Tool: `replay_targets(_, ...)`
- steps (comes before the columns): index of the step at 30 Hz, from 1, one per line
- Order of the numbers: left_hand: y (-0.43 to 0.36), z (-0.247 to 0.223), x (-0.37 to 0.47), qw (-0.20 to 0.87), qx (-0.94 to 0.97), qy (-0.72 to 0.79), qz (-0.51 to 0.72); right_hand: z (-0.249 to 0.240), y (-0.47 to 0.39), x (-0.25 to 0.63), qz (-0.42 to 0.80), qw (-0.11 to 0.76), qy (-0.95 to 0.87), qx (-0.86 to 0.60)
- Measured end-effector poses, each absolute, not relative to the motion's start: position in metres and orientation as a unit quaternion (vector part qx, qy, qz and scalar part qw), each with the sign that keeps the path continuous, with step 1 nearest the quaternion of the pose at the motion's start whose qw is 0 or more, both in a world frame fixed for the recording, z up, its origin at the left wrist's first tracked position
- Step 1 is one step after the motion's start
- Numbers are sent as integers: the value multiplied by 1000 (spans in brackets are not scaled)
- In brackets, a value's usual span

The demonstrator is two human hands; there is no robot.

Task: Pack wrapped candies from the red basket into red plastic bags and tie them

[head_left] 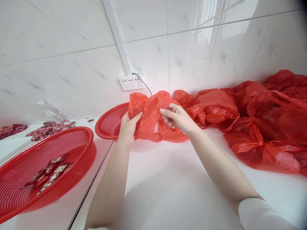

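Basically, a red plastic bag (150, 116) was up in front of the person, over the far part of a white tabletop (165, 179), between a small red basket and a heap of red bags. Bag was crumpled and spread; whether its lower edge touched the table, couldn't tell. Left hand (128, 127) had its near side, thumb on the front of the film, fingers behind, closed on it. Right hand (176, 118) was at the bag's other side, fingers curled, thumb and forefinger nearly together against the film; couldn't tell if any was pinched.

Left of the bag sat the small red basket (109, 124), its right side hidden. Rightward, the heap of red bags (268, 127) ran along the wall, some knotted. Nearer left: a large red basket (82, 139) holding dark red packets (56, 171). Behind that basket lay a patterned red-and-white pile (49, 130), clear plastic item (54, 111) beside it, too blurred to name. Back: marbled tile wall (192, 51), white socket strip (131, 83), dark cable (145, 84).
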State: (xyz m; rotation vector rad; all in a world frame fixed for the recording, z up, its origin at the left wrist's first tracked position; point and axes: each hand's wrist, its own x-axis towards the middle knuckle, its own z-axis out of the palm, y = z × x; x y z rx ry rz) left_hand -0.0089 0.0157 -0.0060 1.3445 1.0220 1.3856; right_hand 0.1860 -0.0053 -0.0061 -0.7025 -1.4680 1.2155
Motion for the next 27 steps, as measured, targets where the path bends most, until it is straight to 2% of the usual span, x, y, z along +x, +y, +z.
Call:
replay_targets(2, 13, -6, -7, 431, 588, 445, 519, -9, -1, 184, 468, 568, -623, -264)
replay_targets(5, 8, -6, -6, 442, 614, 475, 449, -12, 2, 185, 272, 586, -692, -323)
replay_targets(7, 4, -4, -7, 466, 621, 489, 398, -14, 3, 186, 131, 523, -731, -418)
replay_targets(9, 2, -2, -9, 454, 646, 503, 351, -16, 3, 188, 66, 429, -741, -513)
replay_targets(12, -2, 4, -16, 326, 697, 550, 325, -22, 5, 191, 52, 301, -728, -614)
replay_targets(15, -12, 12, -17, 116, 712, 598, 349, -27, 8, 191, 29, 206, -731, -650)
replay_targets(18, -32, 22, -7, -45, 764, 523, 374, -28, 7, 190, 9, 159, -741, -652)
replay_targets(20, -47, 25, 5, -17, 842, 430, 326, -24, 3, 189, 0, 150, -754, -640)
replay_targets(23, -56, 20, 18, 54, 922, 348, 162, -16, -8, 193, 17, 161, -782, -602)
replay_targets(25, -50, 11, 21, 73, 917, 382, 84, -10, -15, 199, 47, 170, -800, -574)
replay_targets(27, -38, -1, 19, 83, 885, 454, 57, -7, -20, 206, 85, 192, -806, -553)
